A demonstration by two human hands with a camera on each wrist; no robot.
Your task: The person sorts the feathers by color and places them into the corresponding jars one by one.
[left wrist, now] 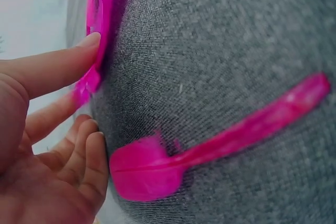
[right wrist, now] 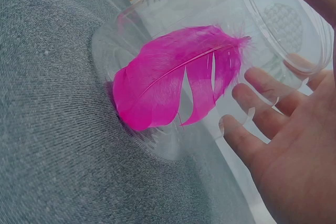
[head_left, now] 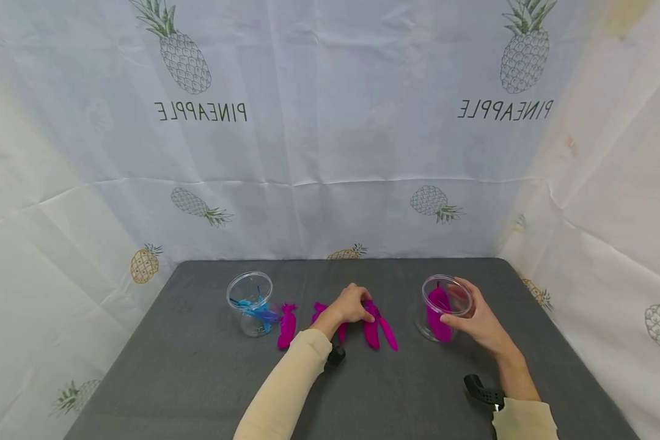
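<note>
My left hand [head_left: 349, 305] pinches a magenta feather [head_left: 371, 330] between thumb and fingertips at the middle of the table; the left wrist view shows its upright edge by the thumb. Beside it lies a narrow magenta feather [head_left: 388, 334]. Another magenta feather [left wrist: 147, 171] rests on the cloth close to the hand's curled fingers. On the right, my right hand [head_left: 481, 321] grips the rim and side of a clear plastic cup [head_left: 426, 327]. Inside that cup stands a magenta feather [right wrist: 173, 77], split along one edge.
A second clear cup [head_left: 250, 324] at the left holds blue feathers [head_left: 261, 310]. A magenta feather [head_left: 288, 327] lies just right of it, and more magenta feathers lie partly behind the left hand. Fabric printed with pineapples [head_left: 341, 146] hangs behind the grey table [head_left: 159, 366].
</note>
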